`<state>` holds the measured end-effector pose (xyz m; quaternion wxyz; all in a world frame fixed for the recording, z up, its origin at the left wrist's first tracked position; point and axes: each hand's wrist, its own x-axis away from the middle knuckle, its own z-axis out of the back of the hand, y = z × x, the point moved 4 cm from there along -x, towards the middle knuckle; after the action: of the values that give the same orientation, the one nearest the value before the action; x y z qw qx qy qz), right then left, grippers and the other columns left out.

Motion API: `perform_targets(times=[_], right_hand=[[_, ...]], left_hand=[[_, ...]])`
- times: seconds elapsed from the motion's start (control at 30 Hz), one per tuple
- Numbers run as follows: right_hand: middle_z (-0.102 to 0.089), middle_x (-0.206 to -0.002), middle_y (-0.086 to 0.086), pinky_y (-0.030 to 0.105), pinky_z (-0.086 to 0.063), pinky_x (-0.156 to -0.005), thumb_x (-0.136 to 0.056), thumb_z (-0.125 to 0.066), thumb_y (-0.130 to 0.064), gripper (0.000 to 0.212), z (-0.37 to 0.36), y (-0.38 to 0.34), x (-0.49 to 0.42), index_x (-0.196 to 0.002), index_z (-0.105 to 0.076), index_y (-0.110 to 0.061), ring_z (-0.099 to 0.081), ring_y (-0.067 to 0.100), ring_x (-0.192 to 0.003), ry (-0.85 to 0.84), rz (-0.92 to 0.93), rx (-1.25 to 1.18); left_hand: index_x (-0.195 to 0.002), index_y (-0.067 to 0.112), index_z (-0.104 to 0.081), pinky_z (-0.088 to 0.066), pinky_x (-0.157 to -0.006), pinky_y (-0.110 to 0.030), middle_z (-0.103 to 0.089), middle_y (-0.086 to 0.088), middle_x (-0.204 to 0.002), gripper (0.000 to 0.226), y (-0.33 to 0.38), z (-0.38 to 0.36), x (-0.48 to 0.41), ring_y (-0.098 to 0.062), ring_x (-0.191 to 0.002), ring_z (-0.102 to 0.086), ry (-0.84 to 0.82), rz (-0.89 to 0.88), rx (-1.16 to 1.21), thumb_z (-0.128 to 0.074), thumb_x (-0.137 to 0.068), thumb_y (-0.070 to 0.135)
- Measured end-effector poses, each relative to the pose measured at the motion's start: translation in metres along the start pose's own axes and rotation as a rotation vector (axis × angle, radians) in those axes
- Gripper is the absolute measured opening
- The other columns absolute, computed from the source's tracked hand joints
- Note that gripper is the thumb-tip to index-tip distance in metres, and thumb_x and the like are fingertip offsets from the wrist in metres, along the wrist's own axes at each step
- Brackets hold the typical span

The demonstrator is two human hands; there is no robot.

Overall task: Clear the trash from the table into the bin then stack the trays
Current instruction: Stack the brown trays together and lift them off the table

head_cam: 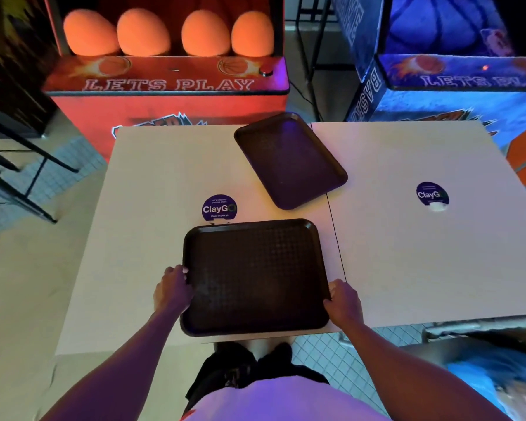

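Observation:
A dark brown tray [255,275] lies at the near edge of the pale table [152,183], right in front of me. My left hand [173,288] grips its left rim and my right hand [343,302] grips its right rim. A second dark tray [289,161] lies empty and turned at an angle farther back, across the seam between the two tabletops. Both trays are bare and no trash shows on the tables.
Round purple "ClayGo" stickers [219,208] [432,194] mark each tabletop. An orange arcade basketball machine [167,83] and a blue one [456,83] stand behind the tables. Black metal frames [19,165] stand at the left. A blue bag [480,378] sits low at the right.

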<state>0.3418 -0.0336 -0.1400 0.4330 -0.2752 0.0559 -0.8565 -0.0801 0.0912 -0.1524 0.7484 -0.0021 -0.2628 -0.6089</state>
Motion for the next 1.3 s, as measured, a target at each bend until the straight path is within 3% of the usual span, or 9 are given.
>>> perform_targets(times=[0.2,0.43,0.7,0.87,1.07,1.3], right_hand=[[-0.06,-0.103,0.004,0.036,-0.056,-0.075,-0.079,-0.075,-0.011,0.037,-0.018,-0.006,0.016,-0.11,-0.054,-0.014,-0.067,0.025,-0.091,-0.043,-0.085,0.131],[-0.066,-0.11,0.006,0.03,-0.053,-0.076,-0.09,-0.067,-0.015,0.025,-0.016,-0.028,0.008,-0.113,-0.06,-0.014,-0.067,0.024,-0.101,-0.17,-0.199,0.358],[-0.066,-0.111,0.008,0.027,-0.048,-0.071,-0.091,-0.061,-0.013,0.024,-0.017,-0.041,0.01,-0.115,-0.062,-0.011,-0.067,0.024,-0.1,-0.254,-0.241,0.431],[-0.054,-0.093,0.003,0.031,-0.049,-0.071,-0.087,-0.065,-0.02,0.029,-0.006,-0.051,-0.006,-0.114,-0.057,-0.011,-0.056,0.022,-0.083,-0.173,-0.286,0.31],[-0.064,-0.124,0.01,0.038,-0.053,-0.089,-0.088,-0.069,-0.034,0.051,0.023,-0.079,-0.047,-0.13,-0.054,-0.011,-0.063,0.029,-0.112,0.007,-0.237,0.052],[-0.065,-0.131,0.006,0.034,-0.051,-0.095,-0.091,-0.069,-0.047,0.058,0.057,-0.112,-0.107,-0.136,-0.054,-0.014,-0.064,0.024,-0.118,0.084,-0.173,-0.292]], left_hand=[[-0.134,0.017,-0.052,-0.052,-0.078,-0.043,-0.055,-0.009,-0.129,0.055,0.001,0.006,-0.013,-0.037,-0.105,-0.066,-0.047,0.073,-0.05,-0.072,-0.084,0.017],[-0.111,0.011,-0.05,-0.049,-0.07,-0.042,-0.061,-0.011,-0.111,0.036,0.001,0.007,-0.029,-0.038,-0.101,-0.066,-0.177,0.01,-0.141,-0.07,-0.081,0.008],[-0.114,0.008,-0.056,-0.049,-0.067,-0.034,-0.068,-0.009,-0.107,0.033,-0.003,0.004,-0.043,-0.032,-0.1,-0.07,-0.375,-0.074,-0.324,-0.07,-0.084,0.009],[-0.117,0.009,-0.05,-0.051,-0.069,-0.037,-0.062,-0.008,-0.107,0.043,0.01,0.023,-0.063,-0.032,-0.099,-0.067,-0.308,-0.081,-0.211,-0.073,-0.085,0.025],[-0.139,0.01,-0.042,-0.053,-0.086,-0.049,-0.052,-0.012,-0.134,0.067,0.068,0.054,-0.094,-0.035,-0.121,-0.058,-0.111,-0.198,-0.122,-0.07,-0.087,0.042],[-0.131,0.018,-0.058,-0.054,-0.097,-0.041,-0.065,-0.004,-0.132,0.058,0.156,0.061,-0.126,-0.024,-0.114,-0.065,-0.149,-0.329,0.249,-0.074,-0.086,0.05]])
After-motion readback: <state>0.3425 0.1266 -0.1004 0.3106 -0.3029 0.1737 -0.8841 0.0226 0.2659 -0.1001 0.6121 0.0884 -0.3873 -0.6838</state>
